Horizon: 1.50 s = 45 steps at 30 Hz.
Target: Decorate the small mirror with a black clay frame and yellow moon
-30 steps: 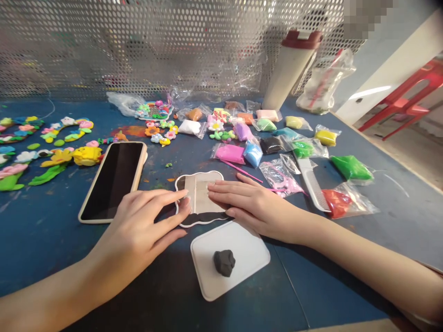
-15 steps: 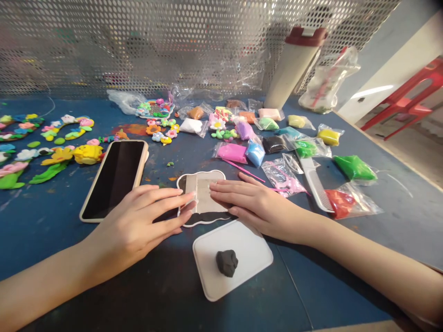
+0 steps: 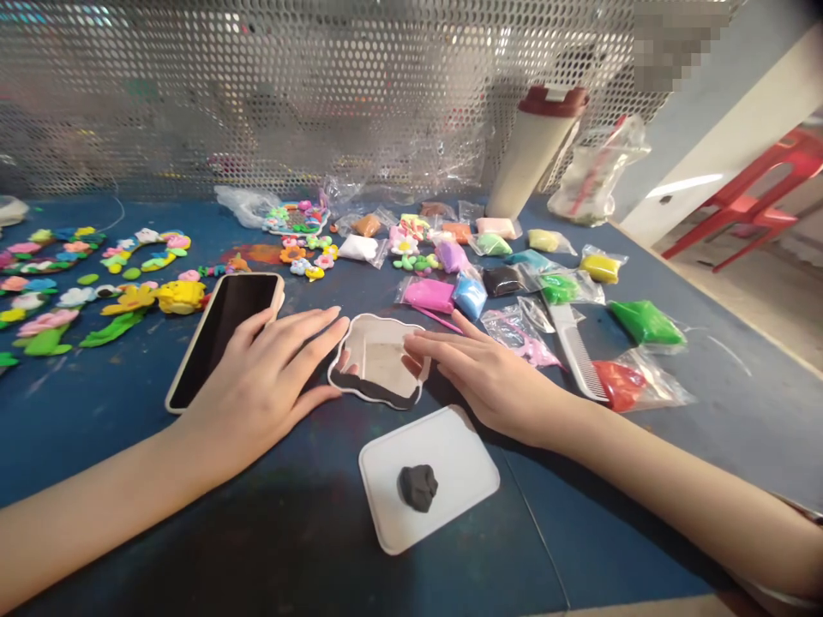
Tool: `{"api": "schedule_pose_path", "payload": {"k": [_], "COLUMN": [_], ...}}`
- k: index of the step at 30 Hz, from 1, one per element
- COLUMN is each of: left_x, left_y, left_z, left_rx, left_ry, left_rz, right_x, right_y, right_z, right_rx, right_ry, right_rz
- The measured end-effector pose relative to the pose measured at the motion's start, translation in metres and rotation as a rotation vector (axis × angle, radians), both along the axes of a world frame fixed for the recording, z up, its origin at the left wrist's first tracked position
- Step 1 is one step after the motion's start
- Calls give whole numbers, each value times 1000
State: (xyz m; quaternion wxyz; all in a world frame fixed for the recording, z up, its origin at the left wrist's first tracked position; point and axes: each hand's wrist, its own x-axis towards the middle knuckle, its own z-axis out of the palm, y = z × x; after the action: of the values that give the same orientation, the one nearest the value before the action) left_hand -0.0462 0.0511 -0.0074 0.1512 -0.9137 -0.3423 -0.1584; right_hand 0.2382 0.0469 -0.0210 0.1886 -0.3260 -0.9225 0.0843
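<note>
A wavy-edged mirror (image 3: 379, 347) with a white rim lies on the blue table, a black band of clay along its lower edge. My left hand (image 3: 263, 373) is at its left rim, fingers apart and holding nothing, partly over the phone (image 3: 219, 330). At the right rim is my right hand (image 3: 492, 381), its fingertips touching the mirror and its fingers outstretched. Nearer to me, a white tray (image 3: 459, 467) bears a lump of black clay (image 3: 418, 488).
Bags of coloured clay, such as a pink one (image 3: 429, 295), lie behind and right, near a white comb (image 3: 579, 351). Clay flowers (image 3: 132, 298) are at the left. A tumbler (image 3: 531, 158) stands before the perforated metal screen (image 3: 257, 103).
The mirror has turned, its black band now slanting down to the right. My left hand has shifted off its face to the left rim. The whole view has shifted slightly.
</note>
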Motion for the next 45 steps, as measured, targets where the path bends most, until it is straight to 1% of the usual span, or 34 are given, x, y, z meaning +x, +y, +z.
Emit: {"api": "schedule_pose_path", "payload": {"k": [4, 8, 11, 14, 16, 19, 21, 25, 26, 28, 30, 31, 33, 35, 37, 40, 42, 45], "left_x": [-2, 2, 8, 15, 19, 23, 25, 29, 29, 30, 30, 30, 31, 31, 31, 33, 33, 34], "left_y": [10, 20, 26, 26, 21, 13, 10, 7, 6, 2, -2, -4, -7, -7, -7, -6, -6, -7], "left_z": [1, 2, 5, 6, 5, 3, 1, -5, -6, -10, -13, -15, -17, -17, -17, -16, -15, -14], "left_rx": [5, 4, 21, 13, -14, -43, -60, -103, -118, -152, -182, -197, -227, -266, -306, -348, -357, -379], "left_ry": [-10, 6, 5, -21, -42, -57, -49, -49, -69, -132, -191, -205, -203, -187, -182, -195, -202, -212], "left_rz": [81, 107, 111, 125, 143, 175, 197, 255, 269, 289, 302, 305, 315, 322, 318, 301, 297, 286], "right_x": [-2, -7, -9, -9, -10, -17, -25, -43, -47, -52, -54, -54, -55, -56, -59, -62, -61, -55], "right_y": [-6, -15, -20, -18, -11, 7, 24, 53, 58, 66, 71, 73, 75, 76, 76, 74, 74, 75], "right_z": [5, 10, 12, 15, 17, 17, 15, 15, 15, 17, 17, 17, 16, 16, 16, 20, 23, 33], "right_rx": [63, 95, 57, -12, -25, -22, -86, -161, -216, -339, -438, -463, -453, -404, -360, -361, -432, -598], "right_ry": [-9, -7, 15, 64, 104, 102, 89, 226, 225, 217, 215, 212, 188, 150, 116, 91, 133, 218], "right_rz": [95, 191, 224, 187, 120, 34, 41, -21, -15, 54, 149, 187, 218, 188, 127, 29, 19, 88]}}
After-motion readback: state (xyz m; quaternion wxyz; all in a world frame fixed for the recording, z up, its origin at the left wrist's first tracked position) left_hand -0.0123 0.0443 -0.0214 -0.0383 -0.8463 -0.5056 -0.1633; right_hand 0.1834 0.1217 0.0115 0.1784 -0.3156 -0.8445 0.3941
